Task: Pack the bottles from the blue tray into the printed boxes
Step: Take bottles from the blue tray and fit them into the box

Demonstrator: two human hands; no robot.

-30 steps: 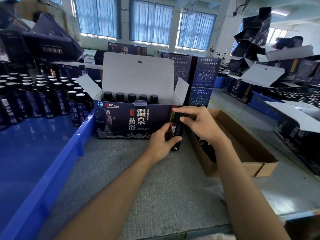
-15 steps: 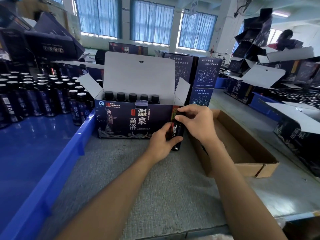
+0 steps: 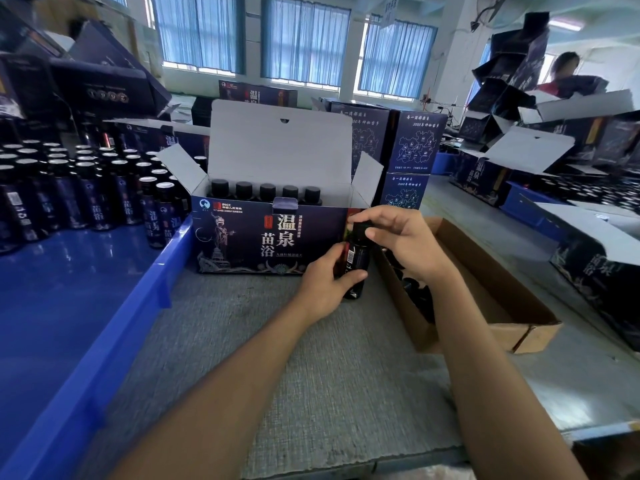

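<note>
At nine o'clock in the view lies a large blue plastic tray (image 3: 69, 289). A crowd of dark glass bottles with shiny caps (image 3: 90, 188) stands upright at its far end, towards ten o'clock. Just beside the tray's right rim, at twelve o'clock from the hands, a dark printed cardboard box with gold lettering (image 3: 270, 237) rests on the grey felt worktop (image 3: 311, 375). Its white lid is raised and its side flaps are spread. Five black-capped bottles (image 3: 266, 192) stand in a row along its back wall.

At the box's front right corner, the left hand (image 3: 322, 289) grips the lower body of one dark labelled bottle (image 3: 356, 261), fingers and thumb wrapped round it. The bottle is upright with its base at the worktop; I cannot tell whether it touches. The right hand (image 3: 405, 244) pinches the bottle's black cap from the one o'clock side.

At three o'clock from the hands sits an open brown corrugated carton (image 3: 502, 306), dark items inside. Closed printed boxes (image 3: 415, 150) are stacked behind, towards one o'clock.
</note>
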